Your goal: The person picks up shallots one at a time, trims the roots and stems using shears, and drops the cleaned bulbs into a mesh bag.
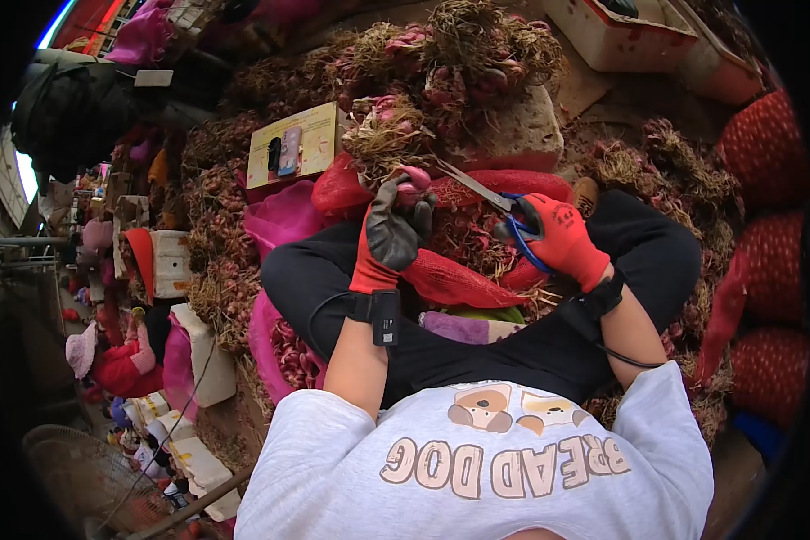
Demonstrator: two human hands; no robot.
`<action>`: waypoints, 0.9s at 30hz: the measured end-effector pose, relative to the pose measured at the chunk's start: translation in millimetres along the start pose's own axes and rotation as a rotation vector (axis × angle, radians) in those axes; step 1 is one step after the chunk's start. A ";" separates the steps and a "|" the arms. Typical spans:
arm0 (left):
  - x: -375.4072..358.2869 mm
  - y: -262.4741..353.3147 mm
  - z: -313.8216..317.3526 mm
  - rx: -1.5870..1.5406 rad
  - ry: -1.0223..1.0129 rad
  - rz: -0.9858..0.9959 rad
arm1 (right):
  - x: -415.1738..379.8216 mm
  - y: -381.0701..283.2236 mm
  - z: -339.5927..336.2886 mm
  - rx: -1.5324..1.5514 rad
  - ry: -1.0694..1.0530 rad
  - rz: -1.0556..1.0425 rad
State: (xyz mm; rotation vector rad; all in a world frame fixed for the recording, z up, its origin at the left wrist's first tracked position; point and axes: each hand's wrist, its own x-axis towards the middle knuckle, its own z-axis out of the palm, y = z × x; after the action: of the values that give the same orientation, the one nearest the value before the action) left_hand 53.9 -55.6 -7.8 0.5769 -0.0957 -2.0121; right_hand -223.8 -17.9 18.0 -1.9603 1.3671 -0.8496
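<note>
My left hand (394, 229), in a red glove with a dark grey palm, is closed around a pink shallot (413, 180). Dry stalks rise from that bulb's side toward a shallot bunch (387, 135) just above. In my right hand (562, 238), gloved in red, is a pair of blue-handled scissors (486, 191). The blades point up and left, their tips near the held shallot but apart from it. Below both hands, loose shallots (472, 245) lie between my legs, beside an opened red mesh bag (459, 281).
A heap of dried shallot bunches (445, 67) rises ahead, by a foam block (522, 130). A cardboard box (319, 135) at left carries a phone (290, 150). Full red mesh sacks (769, 270) stack at right. Another person (121, 360) sits far left.
</note>
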 end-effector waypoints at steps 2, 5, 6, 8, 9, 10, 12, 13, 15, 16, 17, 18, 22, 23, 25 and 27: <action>-0.9 -8.4 -7.6 0.147 -0.147 0.181 | 2.1 4.6 11.2 0.223 0.055 0.011; -1.9 -25.5 9.0 0.469 -0.169 0.422 | 6.8 -0.9 7.7 0.723 -0.230 0.569; -3.3 -28.3 15.9 0.596 -0.137 0.502 | 5.5 -0.3 5.8 0.633 -0.225 0.481; -4.2 -28.5 19.7 0.655 -0.151 0.546 | 3.8 1.0 2.3 0.453 -0.217 0.300; -6.8 -27.9 24.3 0.738 -0.130 0.569 | 2.7 0.3 0.0 0.383 -0.184 0.231; -9.6 -27.3 28.2 0.821 -0.107 0.591 | 0.4 -1.3 -2.5 0.314 -0.153 0.163; -15.0 -24.3 34.6 0.857 -0.108 0.591 | -1.9 -3.2 -2.3 0.270 -0.147 0.108; -14.4 -24.0 33.2 0.824 -0.139 0.591 | -2.0 -4.5 -0.9 0.295 -0.173 0.121; -10.1 -24.9 26.5 0.704 -0.229 0.589 | -3.3 -3.4 3.7 0.364 -0.216 0.176; -7.7 -26.2 22.1 0.616 -0.287 0.587 | -4.8 0.5 10.4 0.408 -0.237 0.218; -6.9 -27.2 18.0 0.587 -0.254 0.573 | -5.5 2.8 14.6 0.453 -0.259 0.257; -8.2 -28.5 17.3 0.559 -0.222 0.560 | -5.9 3.1 15.5 0.410 -0.263 0.273; -18.6 -28.6 12.9 1.111 -0.104 0.670 | -1.2 2.7 16.7 0.549 -0.236 0.443; -20.5 -30.4 14.8 1.137 -0.085 0.657 | 1.1 3.1 16.3 0.661 -0.214 0.513; -23.1 -39.9 39.4 1.219 -0.116 0.734 | 0.0 14.6 20.6 0.975 -0.194 0.508; -25.1 -42.9 40.6 1.214 -0.162 0.627 | 0.3 16.3 12.7 1.195 -0.214 0.408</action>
State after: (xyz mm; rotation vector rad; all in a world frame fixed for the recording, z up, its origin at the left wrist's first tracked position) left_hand 11.1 -19.9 24.0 0.9484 -1.4643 -1.1989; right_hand -223.2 -21.5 -2.3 -0.7815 0.7503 -0.8977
